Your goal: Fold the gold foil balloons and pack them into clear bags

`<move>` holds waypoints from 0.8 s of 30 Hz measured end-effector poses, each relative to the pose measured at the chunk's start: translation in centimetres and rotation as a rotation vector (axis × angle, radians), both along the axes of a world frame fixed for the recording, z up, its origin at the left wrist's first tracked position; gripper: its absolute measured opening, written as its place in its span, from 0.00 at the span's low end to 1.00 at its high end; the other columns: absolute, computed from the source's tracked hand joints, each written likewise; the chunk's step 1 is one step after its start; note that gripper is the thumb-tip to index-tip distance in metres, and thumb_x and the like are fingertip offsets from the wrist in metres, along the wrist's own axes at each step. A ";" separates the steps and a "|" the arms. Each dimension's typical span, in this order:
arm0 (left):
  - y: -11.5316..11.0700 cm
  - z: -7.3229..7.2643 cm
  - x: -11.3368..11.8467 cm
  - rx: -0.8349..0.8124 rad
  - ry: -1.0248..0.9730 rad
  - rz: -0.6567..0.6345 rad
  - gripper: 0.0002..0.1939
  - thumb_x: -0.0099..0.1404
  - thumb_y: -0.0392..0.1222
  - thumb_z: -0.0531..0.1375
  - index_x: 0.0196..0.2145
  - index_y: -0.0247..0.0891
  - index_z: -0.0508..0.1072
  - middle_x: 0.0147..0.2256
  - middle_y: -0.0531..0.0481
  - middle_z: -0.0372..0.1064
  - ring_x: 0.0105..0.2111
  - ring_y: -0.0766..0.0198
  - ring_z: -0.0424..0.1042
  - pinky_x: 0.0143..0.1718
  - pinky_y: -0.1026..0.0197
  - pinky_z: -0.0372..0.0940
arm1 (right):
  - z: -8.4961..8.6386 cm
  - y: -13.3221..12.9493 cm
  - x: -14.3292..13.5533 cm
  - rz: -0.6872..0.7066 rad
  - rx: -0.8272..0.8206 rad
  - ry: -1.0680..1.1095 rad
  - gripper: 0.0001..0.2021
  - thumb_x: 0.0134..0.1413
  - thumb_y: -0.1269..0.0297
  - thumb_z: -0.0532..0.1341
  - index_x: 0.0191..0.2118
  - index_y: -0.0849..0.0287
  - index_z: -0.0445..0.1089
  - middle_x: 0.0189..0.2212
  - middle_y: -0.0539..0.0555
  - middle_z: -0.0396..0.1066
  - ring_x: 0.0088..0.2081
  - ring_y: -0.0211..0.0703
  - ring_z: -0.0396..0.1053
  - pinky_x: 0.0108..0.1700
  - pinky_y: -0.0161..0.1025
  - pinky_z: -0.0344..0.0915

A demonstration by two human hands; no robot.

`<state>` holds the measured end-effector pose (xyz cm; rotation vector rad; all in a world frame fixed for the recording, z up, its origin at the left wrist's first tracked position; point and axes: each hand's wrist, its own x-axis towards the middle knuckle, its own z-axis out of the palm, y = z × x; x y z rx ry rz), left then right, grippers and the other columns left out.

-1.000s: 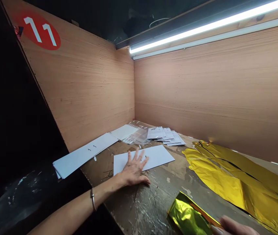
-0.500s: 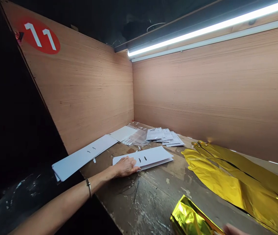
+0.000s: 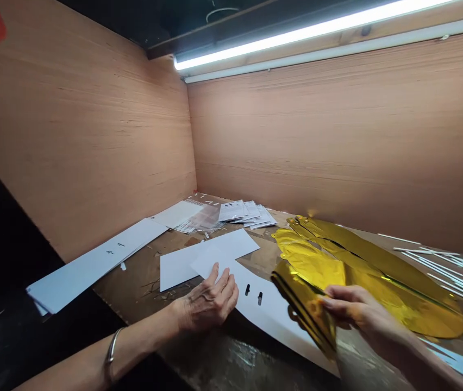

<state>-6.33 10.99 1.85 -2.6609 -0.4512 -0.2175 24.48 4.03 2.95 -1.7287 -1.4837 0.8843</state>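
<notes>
My left hand [image 3: 211, 298], a bangle on its wrist, is at the near left edge of a white card [image 3: 274, 304] with two dark slots. Its fingers lie over the edge; the thumb's grip is partly hidden. The card bends slightly and slants towards me, overlapping another white card [image 3: 174, 266] on the table. My right hand [image 3: 349, 309] pinches a folded gold foil balloon [image 3: 305, 304] between thumb and fingers, above the slotted card's right part. Behind it, flat gold foil balloons [image 3: 378, 277] with small round tabs lie spread out.
Long white cards [image 3: 97, 266] lie along the left edge. Clear plastic bags [image 3: 207, 217] and printed packets [image 3: 248, 212] sit near the back corner. White sticks [image 3: 451, 271] lie at the right. Wooden walls [image 3: 337, 136] enclose the table, under a tube light [image 3: 296, 38].
My left hand has drawn the slotted card off the one beneath, towards me and to the right. My right hand has come up into view with the folded gold foil. The view has swung right.
</notes>
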 end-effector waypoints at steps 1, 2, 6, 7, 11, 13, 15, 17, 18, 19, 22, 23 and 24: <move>0.0 -0.5 0.1 -0.020 -0.087 0.019 0.18 0.61 0.28 0.45 0.48 0.32 0.60 0.49 0.35 0.60 0.54 0.45 0.51 0.51 0.36 0.44 | -0.9 0.4 -0.4 0.049 -0.124 0.019 0.14 0.41 0.55 0.56 0.18 0.60 0.60 0.14 0.48 0.59 0.17 0.32 0.54 0.19 0.31 0.51; 0.0 -0.9 0.2 -0.048 -0.207 0.071 0.19 0.61 0.29 0.46 0.50 0.35 0.59 0.52 0.38 0.57 0.56 0.45 0.46 0.52 0.35 0.40 | -2.0 0.8 -0.7 0.079 -0.219 0.005 0.12 0.41 0.57 0.55 0.18 0.60 0.59 0.13 0.47 0.57 0.16 0.32 0.52 0.19 0.31 0.49; 0.4 -2.1 0.7 -0.332 -1.036 0.453 0.32 0.59 0.43 0.55 0.57 0.41 0.44 0.59 0.40 0.39 0.58 0.47 0.39 0.55 0.40 0.42 | -4.7 1.5 -1.2 0.051 -0.214 -0.191 0.11 0.40 0.61 0.55 0.16 0.60 0.57 0.14 0.46 0.54 0.19 0.32 0.51 0.20 0.30 0.45; 0.4 -2.2 1.1 -0.503 -1.272 0.500 0.33 0.59 0.48 0.54 0.57 0.41 0.42 0.59 0.39 0.40 0.57 0.49 0.43 0.54 0.43 0.47 | -4.9 1.5 -1.1 0.052 -0.204 -0.209 0.11 0.39 0.61 0.55 0.16 0.60 0.57 0.15 0.46 0.54 0.20 0.32 0.51 0.20 0.30 0.45; 0.3 -2.7 3.8 -1.330 -1.884 0.405 0.27 0.60 0.54 0.49 0.53 0.35 0.55 0.48 0.37 0.62 0.47 0.52 0.63 0.46 0.49 0.59 | -4.5 1.4 -1.0 0.062 -0.223 -0.258 0.10 0.39 0.63 0.55 0.15 0.60 0.58 0.14 0.46 0.54 0.19 0.32 0.51 0.20 0.30 0.44; 0.2 -3.0 5.4 -1.479 -2.040 0.348 0.26 0.55 0.50 0.58 0.47 0.33 0.62 0.42 0.40 0.68 0.43 0.54 0.67 0.45 0.51 0.61 | -4.2 1.6 -0.8 0.075 -0.239 -0.282 0.09 0.38 0.63 0.55 0.15 0.61 0.58 0.14 0.46 0.55 0.19 0.32 0.52 0.19 0.30 0.43; 0.2 -3.3 6.5 -1.427 -2.087 0.344 0.23 0.50 0.45 0.62 0.42 0.33 0.66 0.39 0.43 0.71 0.41 0.55 0.69 0.44 0.54 0.62 | -4.0 1.9 -0.5 0.088 -0.251 -0.304 0.08 0.37 0.64 0.56 0.15 0.61 0.59 0.14 0.46 0.56 0.19 0.32 0.53 0.19 0.30 0.44; 0.1 -3.4 7.1 -1.295 -1.994 0.391 0.19 0.50 0.45 0.62 0.38 0.32 0.68 0.38 0.43 0.71 0.40 0.56 0.69 0.43 0.57 0.62 | -4.0 2.4 0.0 0.093 -0.255 -0.329 0.08 0.36 0.65 0.56 0.15 0.61 0.60 0.14 0.46 0.57 0.19 0.32 0.53 0.19 0.30 0.44; -0.1 -3.3 7.1 -1.240 -1.900 0.431 0.18 0.51 0.46 0.61 0.37 0.31 0.69 0.37 0.43 0.71 0.39 0.56 0.69 0.42 0.58 0.63 | -4.0 2.7 0.4 0.093 -0.252 -0.344 0.08 0.36 0.65 0.56 0.15 0.61 0.60 0.14 0.46 0.56 0.18 0.32 0.53 0.19 0.30 0.44; -0.3 -3.1 7.1 -1.201 -1.788 0.467 0.17 0.53 0.47 0.59 0.36 0.31 0.70 0.37 0.43 0.71 0.38 0.56 0.69 0.40 0.58 0.64 | -4.0 3.0 0.6 0.093 -0.246 -0.359 0.09 0.36 0.64 0.57 0.15 0.61 0.60 0.13 0.46 0.56 0.18 0.31 0.52 0.19 0.30 0.43; -1.2 -2.5 7.5 -1.129 -1.351 0.413 0.18 0.60 0.48 0.51 0.41 0.31 0.69 0.40 0.40 0.70 0.40 0.54 0.69 0.40 0.56 0.64 | -4.2 3.7 1.1 0.109 -0.207 -0.402 0.09 0.35 0.65 0.58 0.14 0.62 0.60 0.13 0.46 0.55 0.19 0.32 0.52 0.19 0.30 0.43; -1.5 -2.4 7.9 -1.064 -1.173 0.333 0.19 0.61 0.46 0.49 0.44 0.31 0.67 0.44 0.39 0.67 0.44 0.52 0.66 0.44 0.54 0.62 | -4.2 3.8 1.0 0.123 -0.191 -0.411 0.08 0.35 0.66 0.58 0.14 0.62 0.61 0.13 0.46 0.56 0.19 0.32 0.53 0.19 0.30 0.44; -1.8 -2.4 8.4 -0.977 -0.982 0.247 0.20 0.62 0.43 0.48 0.48 0.31 0.64 0.48 0.38 0.63 0.49 0.50 0.60 0.48 0.50 0.57 | -4.3 3.8 0.9 0.145 -0.173 -0.416 0.08 0.36 0.66 0.58 0.15 0.62 0.62 0.14 0.47 0.58 0.20 0.33 0.54 0.19 0.30 0.45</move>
